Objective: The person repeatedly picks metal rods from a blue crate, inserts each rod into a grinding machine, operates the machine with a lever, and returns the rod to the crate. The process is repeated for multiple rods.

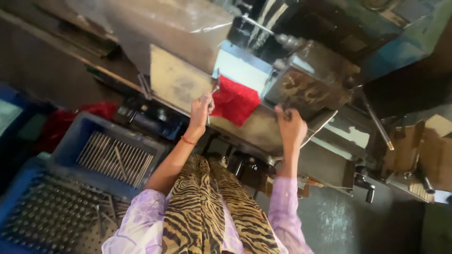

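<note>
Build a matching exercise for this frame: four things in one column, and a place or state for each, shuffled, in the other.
1. red cloth
2. blue plastic crate of thin metal rods
3. left hand
4. right hand

A. gripping the edge of the machine table
B. at the person's left side, low down
C. lying on the machine table between the hands
D. holding a slim metal piece beside the cloth

Pairs: 1-C, 2-B, 3-D, 4-A

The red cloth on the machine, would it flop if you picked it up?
Probably yes. The red cloth drapes over the grey metal machine table, so it looks soft and light. Its fuzzy surface likely isn't slippery, and it shouldn't roll.
</note>
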Demonstrator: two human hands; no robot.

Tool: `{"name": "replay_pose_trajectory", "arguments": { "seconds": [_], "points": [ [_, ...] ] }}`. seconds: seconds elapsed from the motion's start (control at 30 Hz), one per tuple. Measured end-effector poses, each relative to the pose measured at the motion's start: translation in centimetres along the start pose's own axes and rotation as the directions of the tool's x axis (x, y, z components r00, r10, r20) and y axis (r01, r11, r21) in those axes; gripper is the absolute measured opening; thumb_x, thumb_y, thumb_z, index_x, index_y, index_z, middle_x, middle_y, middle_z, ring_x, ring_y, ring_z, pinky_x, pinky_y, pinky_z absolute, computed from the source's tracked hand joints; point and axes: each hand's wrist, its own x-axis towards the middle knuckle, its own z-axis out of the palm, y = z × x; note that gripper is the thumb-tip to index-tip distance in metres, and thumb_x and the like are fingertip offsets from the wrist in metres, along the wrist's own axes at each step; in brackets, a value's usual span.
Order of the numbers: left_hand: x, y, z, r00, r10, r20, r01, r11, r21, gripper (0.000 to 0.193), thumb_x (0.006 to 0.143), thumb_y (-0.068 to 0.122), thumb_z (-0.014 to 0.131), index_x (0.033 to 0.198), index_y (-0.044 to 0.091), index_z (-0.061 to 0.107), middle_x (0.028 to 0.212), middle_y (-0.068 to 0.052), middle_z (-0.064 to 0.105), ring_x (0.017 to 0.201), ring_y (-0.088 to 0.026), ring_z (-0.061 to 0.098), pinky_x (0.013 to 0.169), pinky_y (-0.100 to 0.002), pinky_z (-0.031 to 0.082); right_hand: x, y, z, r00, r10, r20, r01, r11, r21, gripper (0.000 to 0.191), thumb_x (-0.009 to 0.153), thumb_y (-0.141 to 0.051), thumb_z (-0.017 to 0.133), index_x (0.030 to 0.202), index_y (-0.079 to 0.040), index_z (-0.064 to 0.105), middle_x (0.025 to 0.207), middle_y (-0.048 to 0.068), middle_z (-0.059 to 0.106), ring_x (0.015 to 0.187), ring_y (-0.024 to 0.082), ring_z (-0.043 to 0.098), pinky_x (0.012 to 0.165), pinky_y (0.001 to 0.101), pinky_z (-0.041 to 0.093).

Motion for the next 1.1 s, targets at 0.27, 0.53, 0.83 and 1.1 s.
{"name": "replay_pose_trajectory", "arguments": {
  "seconds": [0.27,0.53,0.83,1.1],
  "points": [
    [-4.3,3.8,-7.1,0.983,-0.111,-0.145,0.034,0.891,-0.452,0.031,0.095,0.009,0.055,0.125,0.003,0.063,0.081,-0.007,0.060,0.070,-0.013,0.056,0.061,-0.025,0.044,-3.3,-10.8,-1.1,0.979,0.098,0.180,-0.158,0.921,0.357,0.030,0.104,-0.028,0.067,0.098,0.002,0.072,0.079,0.019,0.075,0.068,0.028,0.072,0.061,0.0384,0.052],
    [-12.8,8.2,-10.8,0.995,-0.083,-0.059,0.036,0.827,-0.562,0.019,0.096,0.006,0.053,0.110,-0.002,0.063,0.058,0.004,0.043,0.045,-0.008,0.034,0.046,-0.024,0.032,-23.6,-23.8,6.4,0.955,-0.244,0.170,0.142,0.876,0.461,0.018,0.100,-0.017,0.067,0.104,0.001,0.068,0.080,0.016,0.074,0.067,0.028,0.074,0.057,0.0385,0.054],
    [-19.4,9.8,-16.9,0.998,-0.065,0.017,0.065,0.864,-0.500,0.019,0.094,0.001,0.052,0.109,-0.004,0.063,0.058,0.006,0.040,0.046,-0.008,0.030,0.054,-0.030,0.034,-32.7,-27.9,6.7,0.971,-0.119,0.206,-0.046,0.753,0.656,0.029,0.107,-0.027,0.056,0.099,-0.002,0.067,0.060,0.006,0.063,0.052,0.013,0.061,0.050,0.0292,0.047],
    [-19.5,10.0,-16.9,0.989,-0.142,-0.038,0.070,0.684,-0.726,0.021,0.095,0.011,0.052,0.113,0.005,0.061,0.054,0.005,0.040,0.041,-0.010,0.028,0.051,-0.028,0.032,-35.0,-24.7,3.9,0.988,-0.155,0.010,0.121,0.807,0.578,0.025,0.108,-0.026,0.057,0.099,-0.002,0.061,0.061,0.008,0.061,0.053,0.016,0.059,0.051,0.0313,0.045]
  ]
}}
